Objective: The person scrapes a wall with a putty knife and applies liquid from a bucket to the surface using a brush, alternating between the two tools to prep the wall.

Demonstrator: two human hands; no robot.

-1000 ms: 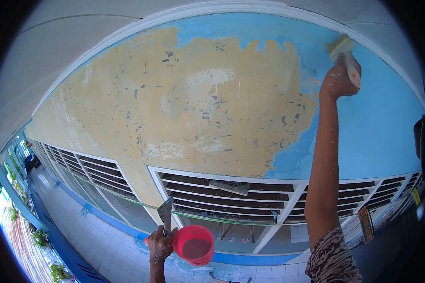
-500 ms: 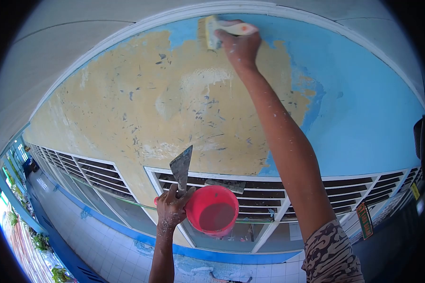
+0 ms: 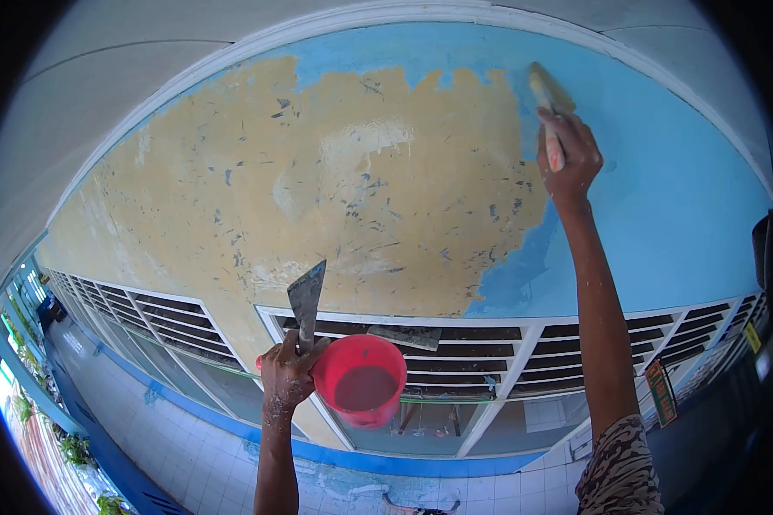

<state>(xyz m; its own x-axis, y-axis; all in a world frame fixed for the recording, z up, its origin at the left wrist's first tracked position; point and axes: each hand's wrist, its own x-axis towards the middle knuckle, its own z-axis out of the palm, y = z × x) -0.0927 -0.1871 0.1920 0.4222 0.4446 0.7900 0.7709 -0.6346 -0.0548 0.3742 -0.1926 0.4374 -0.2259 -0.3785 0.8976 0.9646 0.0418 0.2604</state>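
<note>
My right hand [image 3: 571, 154] is closed around the pale handle of a wide paintbrush [image 3: 551, 93], high on the right against the blue-painted part of the wall. The brush is blurred, so bristle contact with the wall is hard to judge. Lower in the view, my left hand [image 3: 289, 371] grips a red plastic dipper [image 3: 397, 365] by its handle and a putty knife [image 3: 306, 296], whose stained blade points up. Greyish liquid lies in the dipper. The wall [image 3: 386, 215] shows a bare tan area with dark scrapes and pale patches, bordered by blue along its top and right.
White-framed louvred windows [image 3: 464, 356] run below the painted wall, with a flat grey trowel-like piece [image 3: 405, 336] at the slats. White trim and ceiling curve above. A tiled floor [image 3: 176, 429] lies below, with a blue railing and plants at left. A green sign [image 3: 660, 393] hangs at right.
My right hand has swung the brush right and somewhat down from the upper middle, and more blue covers the top edge. My left hand has shifted slightly left with the dipper and putty knife.
</note>
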